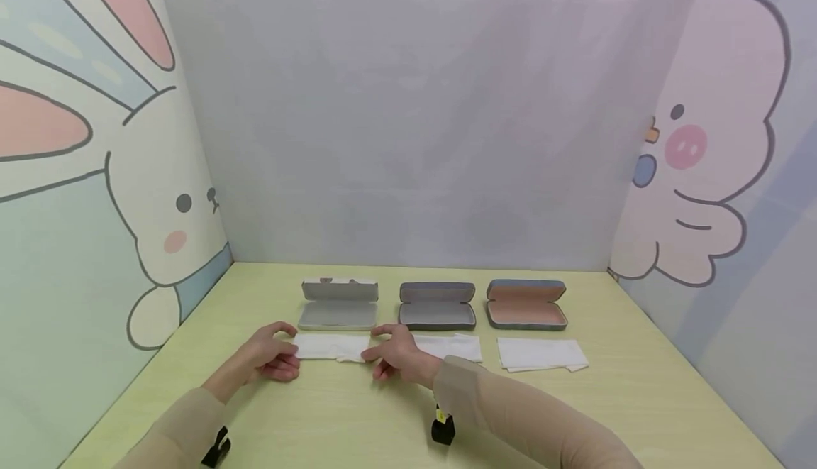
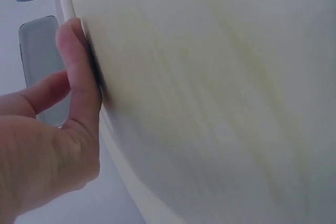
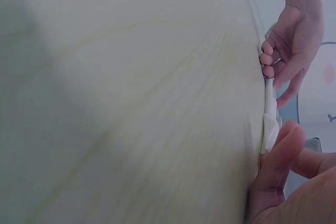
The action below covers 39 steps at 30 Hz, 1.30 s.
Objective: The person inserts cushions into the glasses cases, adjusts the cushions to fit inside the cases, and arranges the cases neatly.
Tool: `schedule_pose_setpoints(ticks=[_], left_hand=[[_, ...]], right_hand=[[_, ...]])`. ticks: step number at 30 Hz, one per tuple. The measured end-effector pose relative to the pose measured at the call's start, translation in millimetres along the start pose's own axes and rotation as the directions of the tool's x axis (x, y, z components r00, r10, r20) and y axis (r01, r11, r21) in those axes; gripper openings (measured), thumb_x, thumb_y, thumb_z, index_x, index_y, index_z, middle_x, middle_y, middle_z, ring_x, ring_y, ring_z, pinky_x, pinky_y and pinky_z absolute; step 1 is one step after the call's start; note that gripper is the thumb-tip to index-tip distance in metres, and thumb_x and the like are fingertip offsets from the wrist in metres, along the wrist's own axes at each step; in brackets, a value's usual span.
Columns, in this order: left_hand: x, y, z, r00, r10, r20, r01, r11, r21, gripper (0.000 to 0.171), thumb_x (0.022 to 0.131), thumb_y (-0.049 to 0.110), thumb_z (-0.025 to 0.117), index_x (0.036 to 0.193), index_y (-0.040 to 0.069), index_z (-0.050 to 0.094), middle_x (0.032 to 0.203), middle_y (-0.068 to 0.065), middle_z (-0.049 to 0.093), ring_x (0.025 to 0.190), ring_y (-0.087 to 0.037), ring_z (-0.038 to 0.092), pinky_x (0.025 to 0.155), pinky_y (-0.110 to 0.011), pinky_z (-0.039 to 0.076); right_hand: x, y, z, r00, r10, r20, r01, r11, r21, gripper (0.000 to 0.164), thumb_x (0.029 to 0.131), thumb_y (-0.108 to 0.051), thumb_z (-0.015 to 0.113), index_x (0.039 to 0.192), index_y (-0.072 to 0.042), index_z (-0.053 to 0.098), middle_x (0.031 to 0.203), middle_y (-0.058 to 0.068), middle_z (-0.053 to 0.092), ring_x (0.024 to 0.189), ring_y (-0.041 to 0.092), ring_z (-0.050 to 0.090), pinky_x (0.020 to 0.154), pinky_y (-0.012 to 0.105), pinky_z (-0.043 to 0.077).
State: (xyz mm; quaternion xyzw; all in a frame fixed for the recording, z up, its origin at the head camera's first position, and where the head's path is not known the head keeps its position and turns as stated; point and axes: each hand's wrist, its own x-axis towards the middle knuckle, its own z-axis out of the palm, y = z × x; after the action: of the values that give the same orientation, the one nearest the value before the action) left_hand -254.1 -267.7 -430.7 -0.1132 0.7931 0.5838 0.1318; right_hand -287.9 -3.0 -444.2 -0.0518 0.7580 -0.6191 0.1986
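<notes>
A folded white cloth [image 1: 328, 346] lies flat on the table, in front of the leftmost open glasses case [image 1: 338, 316]. My left hand [image 1: 271, 352] holds the cloth's left end between thumb and fingers. At the opposite end my right hand [image 1: 402, 352] grips the right edge, index finger at the far corner and thumb at the near one. In the right wrist view the cloth [image 3: 270, 129] appears as a thin strip between both hands. A second folded white cloth [image 1: 453, 347] is partly hidden behind my right hand; a third [image 1: 541, 354] lies farther right.
Two more open glasses cases, one grey inside [image 1: 437, 313] and one orange inside [image 1: 526, 311], stand in the row behind the cloths. The pale wooden table [image 1: 357, 426] ends at a grey backdrop [image 1: 408, 135], with cartoon-printed side panels left and right.
</notes>
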Motion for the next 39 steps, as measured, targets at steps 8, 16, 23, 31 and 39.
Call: schedule_pose_setpoints(ticks=[8,16,23,31,39], left_hand=[[1.1,3.3,1.7,1.0,0.011,-0.015,-0.01,0.999,0.039,0.04,0.094,-0.001,0.052,0.131,0.0,0.036,0.069,-0.012,0.068,0.055,-0.018,0.067,0.055,-0.034,0.06],[0.6,5.9,3.6,1.0,0.022,-0.011,-0.022,0.998,0.053,0.037,0.092,-0.003,0.05,0.127,-0.002,0.039,0.069,-0.013,0.067,0.054,-0.018,0.066,0.055,-0.034,0.06],[2.3,6.6,8.2,0.999,0.019,-0.044,-0.016,0.997,0.076,0.024,0.091,-0.003,0.051,0.113,-0.005,0.044,0.067,-0.013,0.065,0.052,-0.017,0.065,0.052,-0.031,0.059],[2.7,7.6,8.6,0.999,0.011,-0.041,-0.009,0.999,0.047,0.016,0.092,-0.004,0.051,0.106,-0.009,0.046,0.066,-0.012,0.064,0.053,-0.016,0.065,0.052,-0.03,0.059],[9.2,3.8,-0.6,0.999,0.041,-0.024,-0.042,0.999,-0.031,0.019,0.092,-0.005,0.052,0.107,-0.014,0.044,0.067,-0.012,0.066,0.055,-0.016,0.067,0.056,-0.031,0.06]], right_hand=[[4.3,-1.2,4.6,1.0,-0.011,-0.021,0.01,1.0,-0.029,0.049,0.078,-0.002,0.076,0.124,-0.003,0.057,0.071,0.012,0.072,0.034,0.011,0.05,0.033,0.022,0.044],[4.2,-3.1,8.6,0.998,-0.052,-0.04,0.049,0.996,-0.074,0.037,0.077,0.004,0.074,0.11,-0.002,0.058,0.069,0.013,0.071,0.032,0.011,0.048,0.031,0.022,0.042],[2.6,-5.0,12.3,0.996,-0.058,-0.068,0.051,0.993,-0.107,0.02,0.078,0.005,0.072,0.093,0.0,0.061,0.066,0.013,0.069,0.032,0.009,0.048,0.031,0.021,0.041],[4.6,-5.1,12.5,0.994,-0.077,-0.075,0.067,0.99,-0.126,0.008,0.08,0.003,0.071,0.081,-0.001,0.064,0.063,0.011,0.066,0.033,0.01,0.048,0.031,0.02,0.04],[7.9,-8.3,5.6,0.993,-0.084,-0.084,0.074,0.991,-0.115,0.005,0.081,0.0,0.072,0.082,-0.001,0.066,0.068,0.012,0.068,0.036,0.01,0.047,0.034,0.02,0.04]])
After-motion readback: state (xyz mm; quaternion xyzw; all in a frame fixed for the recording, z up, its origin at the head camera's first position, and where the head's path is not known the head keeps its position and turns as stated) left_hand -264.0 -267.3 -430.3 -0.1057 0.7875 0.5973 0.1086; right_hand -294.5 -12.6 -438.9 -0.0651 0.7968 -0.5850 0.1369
